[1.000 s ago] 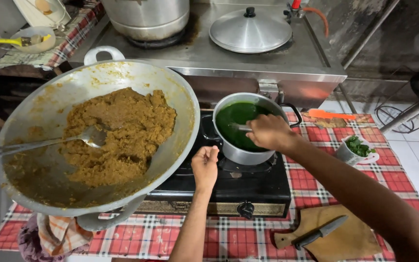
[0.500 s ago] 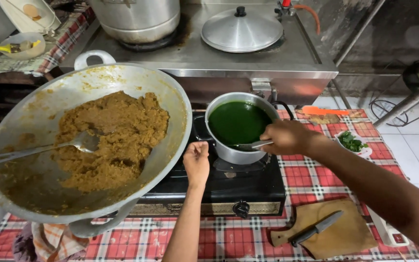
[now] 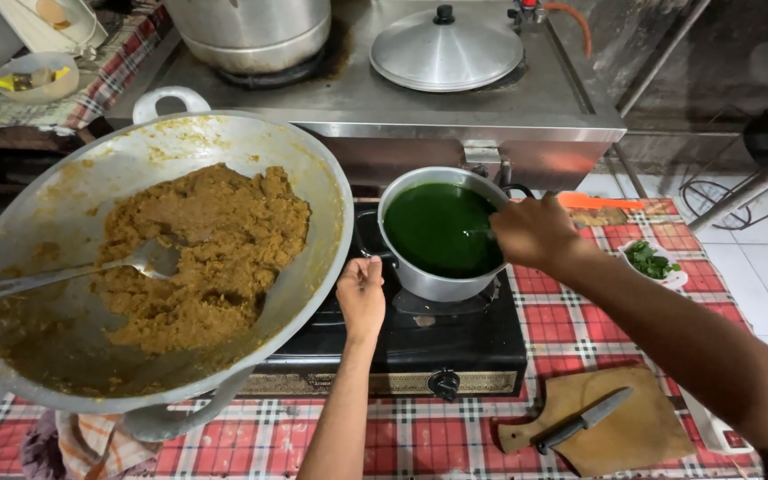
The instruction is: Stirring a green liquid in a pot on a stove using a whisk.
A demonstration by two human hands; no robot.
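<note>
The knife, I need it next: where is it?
In the head view the knife lies on the wooden cutting board, low right on the checked cloth, right of the stove.

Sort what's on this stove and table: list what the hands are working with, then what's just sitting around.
In use: right hand at the small pot of green liquid; left hand beside that pot, on the black burner.

Lying about: wok of brown mash with spoon, knife on cutting board, lid, bowl of greens.

Your right hand [image 3: 533, 233] is at a shiny metal saucepan [image 3: 437, 283] of glossy green liquid [image 3: 437, 227]; the big wok [image 3: 224, 142] is dull, smeared metal, the cutting board [image 3: 633, 440] matt wood.
</note>
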